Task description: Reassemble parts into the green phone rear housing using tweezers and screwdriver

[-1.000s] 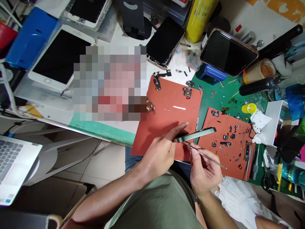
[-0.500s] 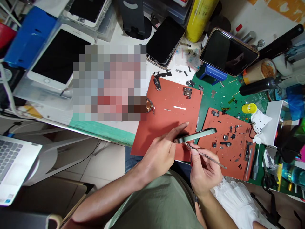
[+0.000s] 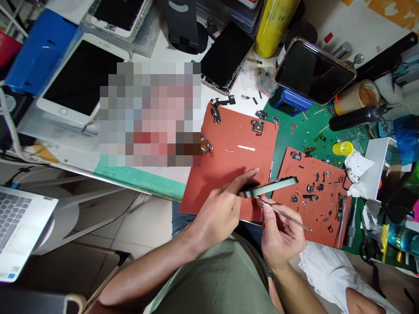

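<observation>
Item, left grip (image 3: 218, 209): I am grasping the left end of a slim, green-grey, rounded-edge phone body (image 3: 271, 186), edge-on, my index finger stretching along its far side. It is hanging above the near right part of a large red-brown flat mat (image 3: 222, 174).

Item, right grip (image 3: 283, 235): I am pinching a thin, straight, silver metal tool (image 3: 291, 218), its far left end reaching the phone body's near side; whether it is touching, I cannot tell.

Item, change: both grips are keeping almost the same pose over the last second, the tool shifting only slightly. Another person's white ruffled garment (image 3: 327, 266), near right, is moving, with more bare limb showing. I am judging that the work is staying at one spot on the phone body, undisturbed by that motion.

Item, large mat: a copper-coloured round coil (image 3: 204, 145) is lying at left, a bright narrow metal strip (image 3: 246, 148) towards the middle, a silver-and-black block module (image 3: 257, 127) far right.

Item, right: a smaller red-brown mat (image 3: 294, 170) is carrying scattered tiny dark parts (image 3: 310, 188).

Item, far side: a black-screened phone (image 3: 227, 56) is resting on the table.
</observation>
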`<state>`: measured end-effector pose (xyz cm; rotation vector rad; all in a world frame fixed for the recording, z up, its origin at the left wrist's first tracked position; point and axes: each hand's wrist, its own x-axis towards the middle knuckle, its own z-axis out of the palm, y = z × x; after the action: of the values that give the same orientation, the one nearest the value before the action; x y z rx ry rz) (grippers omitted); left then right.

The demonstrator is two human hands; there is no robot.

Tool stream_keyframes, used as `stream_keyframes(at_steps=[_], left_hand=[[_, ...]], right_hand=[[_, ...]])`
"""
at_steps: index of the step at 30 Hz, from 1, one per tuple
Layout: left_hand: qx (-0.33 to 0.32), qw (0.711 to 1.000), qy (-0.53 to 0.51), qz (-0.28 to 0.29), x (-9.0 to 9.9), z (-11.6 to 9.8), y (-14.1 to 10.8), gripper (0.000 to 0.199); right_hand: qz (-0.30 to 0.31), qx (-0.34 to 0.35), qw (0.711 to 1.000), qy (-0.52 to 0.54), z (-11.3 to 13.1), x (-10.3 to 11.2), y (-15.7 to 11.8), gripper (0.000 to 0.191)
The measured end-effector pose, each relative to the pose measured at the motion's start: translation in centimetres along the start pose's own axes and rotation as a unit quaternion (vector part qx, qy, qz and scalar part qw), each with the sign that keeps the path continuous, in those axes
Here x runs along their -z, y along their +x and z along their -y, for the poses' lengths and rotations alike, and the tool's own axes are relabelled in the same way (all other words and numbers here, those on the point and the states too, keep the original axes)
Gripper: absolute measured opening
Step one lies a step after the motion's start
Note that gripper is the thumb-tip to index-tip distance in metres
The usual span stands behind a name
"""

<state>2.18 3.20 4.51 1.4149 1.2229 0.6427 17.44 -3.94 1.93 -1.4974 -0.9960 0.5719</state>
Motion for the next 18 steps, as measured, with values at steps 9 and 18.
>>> stream_keyframes(at_steps=[9, 18], left_hand=[[-0.006, 1.0, 0.015, 0.002, 0.02, 0.18, -0.07, 0.076], [-0.012, 1.0, 0.011, 0.006, 0.03, 0.1, -0.2, 0.079]], right_hand=[[0.013, 0.035, 0.999, -0.012, -0.02, 0.05, -0.03, 0.022], [0.015, 0.054, 0.998, -0.022, 0.08, -0.02, -0.01, 0.025]])
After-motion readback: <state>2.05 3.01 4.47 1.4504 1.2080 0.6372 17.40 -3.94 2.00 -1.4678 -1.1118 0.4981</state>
